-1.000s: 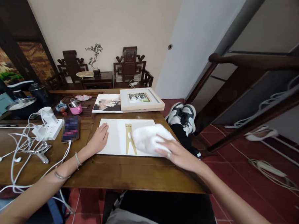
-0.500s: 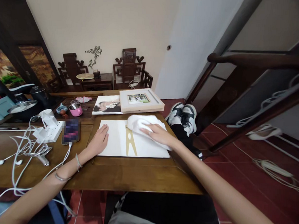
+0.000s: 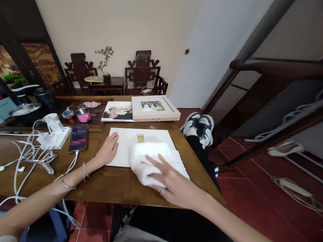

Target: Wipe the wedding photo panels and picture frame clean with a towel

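Observation:
A white rectangular board (image 3: 123, 148) lies flat near the table's front edge. My left hand (image 3: 108, 149) rests on its left side, fingers stretched out and flat. My right hand (image 3: 172, 180) grips a folded white towel (image 3: 149, 154), which covers the board's front right part and hangs past its near edge. The tan stand piece (image 3: 140, 138) attached to the board shows only its top end; the towel hides its legs.
Behind the board lie a framed photo (image 3: 156, 116) and a photo print (image 3: 117, 116). On the left are a phone (image 3: 78, 137), a power strip (image 3: 59, 139), tangled white cables, a clear-handled object (image 3: 48, 162) and a pink cup (image 3: 83, 114). A person's shoes (image 3: 200, 126) show beyond the right edge.
My right hand has drawn the towel toward me, from the board's far right part to its near edge. The stand piece's legs are now covered. My left hand stays in place.

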`<action>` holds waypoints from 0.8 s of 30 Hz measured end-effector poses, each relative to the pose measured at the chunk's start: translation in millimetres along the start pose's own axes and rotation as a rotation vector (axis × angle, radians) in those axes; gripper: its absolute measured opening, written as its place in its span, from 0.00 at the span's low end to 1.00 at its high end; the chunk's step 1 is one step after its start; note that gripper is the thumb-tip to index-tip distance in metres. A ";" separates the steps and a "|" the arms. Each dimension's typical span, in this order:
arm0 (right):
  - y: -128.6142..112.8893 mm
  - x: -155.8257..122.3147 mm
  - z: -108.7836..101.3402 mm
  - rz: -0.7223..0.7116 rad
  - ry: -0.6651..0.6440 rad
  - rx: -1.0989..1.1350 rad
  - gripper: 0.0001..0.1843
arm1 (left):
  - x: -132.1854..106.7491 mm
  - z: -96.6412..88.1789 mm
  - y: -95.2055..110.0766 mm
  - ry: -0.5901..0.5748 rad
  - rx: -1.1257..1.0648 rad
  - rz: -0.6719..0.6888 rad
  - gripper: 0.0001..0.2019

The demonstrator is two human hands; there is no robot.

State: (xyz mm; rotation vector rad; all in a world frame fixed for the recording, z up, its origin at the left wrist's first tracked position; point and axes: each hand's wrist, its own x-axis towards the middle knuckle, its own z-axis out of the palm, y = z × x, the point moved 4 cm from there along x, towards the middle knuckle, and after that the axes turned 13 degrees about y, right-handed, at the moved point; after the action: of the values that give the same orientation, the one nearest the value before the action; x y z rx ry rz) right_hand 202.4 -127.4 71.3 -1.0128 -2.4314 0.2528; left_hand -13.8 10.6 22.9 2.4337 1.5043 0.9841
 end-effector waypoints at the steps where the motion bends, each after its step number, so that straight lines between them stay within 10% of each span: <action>1: 4.4 2.4 -2.2 -0.003 0.000 0.007 0.15 | 0.1 -0.3 -0.9 -0.005 -0.008 -0.002 0.23; 11: 78.4 82.7 9.5 0.104 0.113 -0.161 0.20 | 0.7 -0.8 -10.1 -0.048 -0.033 0.033 0.25; 20: -15.9 29.3 19.3 -0.137 -0.004 -0.065 0.14 | -1.0 0.0 -3.9 -0.103 0.017 0.039 0.24; 24: -17.5 32.6 9.8 -0.085 -0.041 0.012 0.15 | -1.2 0.4 -4.4 -0.111 0.034 0.046 0.24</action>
State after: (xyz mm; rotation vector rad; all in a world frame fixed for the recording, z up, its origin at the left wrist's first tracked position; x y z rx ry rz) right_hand 167.0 -116.7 80.9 -0.9054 -2.4993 0.2611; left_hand -17.2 11.9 20.2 2.5113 1.4471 0.8222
